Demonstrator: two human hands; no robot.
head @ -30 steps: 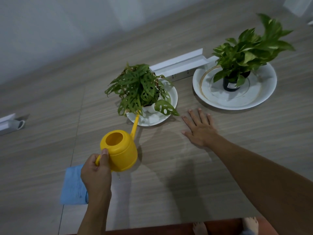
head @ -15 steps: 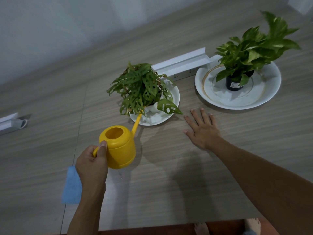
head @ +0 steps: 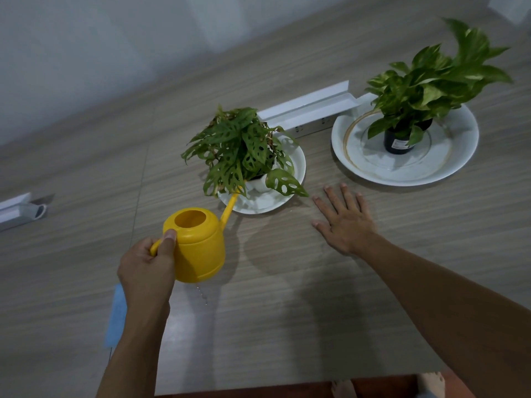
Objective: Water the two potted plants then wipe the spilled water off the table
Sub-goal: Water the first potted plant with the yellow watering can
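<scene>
Yellow watering can gripped by left hand; right hand flat, spread.

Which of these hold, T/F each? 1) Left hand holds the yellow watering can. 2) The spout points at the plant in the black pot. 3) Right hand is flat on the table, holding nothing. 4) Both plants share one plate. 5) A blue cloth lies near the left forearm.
1) True: the left hand grips the handle of the yellow watering can.
2) False: the spout reaches under the holey-leaf plant in the white pot, not the plant in the black pot.
3) True: the right hand lies open on the table.
4) False: each stands on its own white plate.
5) True: the blue cloth lies partly hidden by that forearm.
</scene>
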